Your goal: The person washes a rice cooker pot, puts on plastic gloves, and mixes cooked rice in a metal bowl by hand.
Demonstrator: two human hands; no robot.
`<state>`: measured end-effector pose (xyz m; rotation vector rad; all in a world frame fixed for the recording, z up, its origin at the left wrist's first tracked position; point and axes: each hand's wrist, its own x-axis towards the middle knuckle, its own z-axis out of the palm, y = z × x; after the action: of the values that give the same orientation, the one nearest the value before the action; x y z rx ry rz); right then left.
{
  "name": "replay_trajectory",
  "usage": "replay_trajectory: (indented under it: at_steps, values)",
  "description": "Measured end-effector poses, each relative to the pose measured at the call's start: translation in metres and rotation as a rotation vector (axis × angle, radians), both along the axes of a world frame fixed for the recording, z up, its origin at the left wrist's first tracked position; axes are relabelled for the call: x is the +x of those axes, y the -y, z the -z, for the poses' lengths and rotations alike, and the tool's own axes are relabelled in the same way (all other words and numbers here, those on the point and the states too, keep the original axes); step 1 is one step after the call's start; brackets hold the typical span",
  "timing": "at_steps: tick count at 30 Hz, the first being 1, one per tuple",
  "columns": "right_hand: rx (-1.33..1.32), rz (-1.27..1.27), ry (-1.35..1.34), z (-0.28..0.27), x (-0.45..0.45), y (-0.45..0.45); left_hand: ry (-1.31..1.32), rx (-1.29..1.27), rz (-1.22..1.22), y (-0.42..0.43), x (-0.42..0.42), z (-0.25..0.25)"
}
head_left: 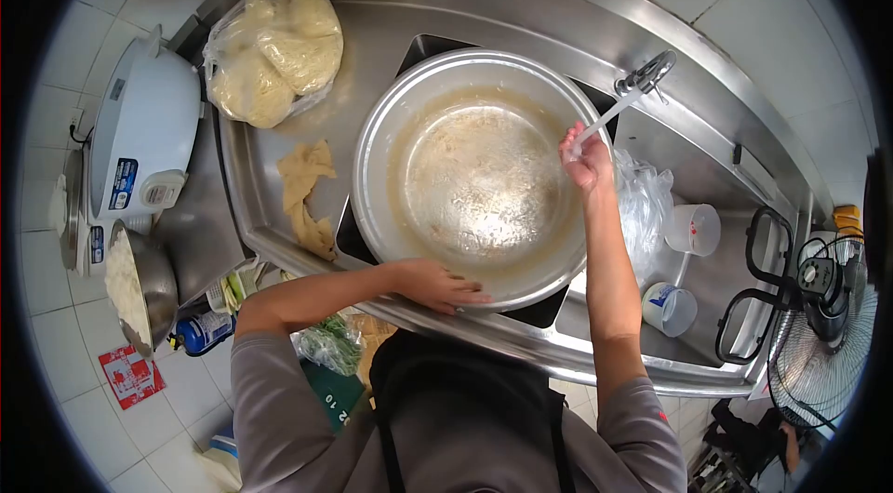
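Observation:
A large round metal basin point(484, 181) sits over the sink, wet inside with a brownish film on its wall. Across its near rim lies my left hand point(442, 286), fingers stretched out flat against the inner edge. My right hand point(588, 160) is at the basin's right rim, palm up and fingers slightly curled, holding nothing. Water point(609, 116) runs onto that palm from the chrome faucet point(648, 74). How much water stands in the basin I cannot tell.
A plastic bag of pale dough point(276, 54) and a crumpled tan cloth-like piece point(307, 195) lie left of the basin. To the right are clear plastic bags point(642, 205), two plastic tubs point(670, 309) and a fan point(823, 353). A metal bowl of white contents point(153, 284) stands far left.

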<state>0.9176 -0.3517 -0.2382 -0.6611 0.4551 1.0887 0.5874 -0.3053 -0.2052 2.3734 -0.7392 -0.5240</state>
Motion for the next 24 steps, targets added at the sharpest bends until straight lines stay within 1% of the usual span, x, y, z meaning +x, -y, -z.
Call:
replay_trajectory:
  at_steps: [3, 6, 9, 10, 12, 13, 14, 15, 17, 18, 20, 21, 22, 23, 24]
  values:
    - [-0.016, 0.042, -0.016, -0.01, -0.001, -0.002, 0.364, 0.077, -0.062, 0.03, 0.015, 0.01]
    - [0.05, -0.078, 0.031, -0.004, 0.004, -0.004, 0.208, 0.123, -0.463, 0.077, 0.056, 0.008]
    - [0.061, -0.003, 0.073, -0.017, -0.005, -0.009, 0.083, -0.031, -0.726, 0.094, 0.093, 0.022]
    - [0.072, -0.016, 0.11, -0.017, -0.007, -0.009, 0.184, -0.066, -0.833, 0.098, 0.098, 0.029]
    - [0.102, -0.041, 0.187, -0.017, -0.011, -0.004, -0.25, -0.11, -0.937, 0.077, 0.118, 0.022]
    - [-0.006, -0.294, 0.356, -0.031, -0.022, 0.002, -0.47, -0.138, -0.977, 0.066, 0.129, 0.019]
    - [-0.114, -0.544, 0.531, -0.057, -0.037, 0.007, -0.537, -0.51, -1.291, 0.058, 0.136, 0.049]
    - [-0.226, -0.791, 0.704, -0.071, -0.045, 0.01, -0.587, -0.907, -1.58, 0.049, 0.142, 0.08]
    - [-0.195, -0.645, 0.654, -0.053, -0.043, 0.013, -0.537, -1.564, -1.64, 0.017, 0.159, 0.081]
    - [-0.177, -0.571, 0.63, -0.04, -0.039, 0.014, -0.534, -1.646, -1.614, 0.01, 0.169, 0.078]
    - [-0.01, -0.249, 0.317, -0.02, -0.027, 0.012, -0.513, -1.81, -1.558, 0.001, 0.192, 0.06]
    - [0.072, -0.092, 0.153, -0.011, -0.02, 0.009, -0.453, -1.698, -1.529, -0.006, 0.197, 0.051]
    - [0.073, 0.006, 0.098, -0.008, -0.018, 0.006, -0.403, -1.585, -1.501, -0.01, 0.199, 0.044]
    - [0.1, 0.042, 0.092, -0.004, -0.018, -0.001, -0.355, -1.47, -1.47, -0.017, 0.201, 0.038]
    - [0.127, 0.081, 0.085, 0.002, -0.017, -0.011, -0.246, -1.137, -1.435, -0.032, 0.195, 0.041]
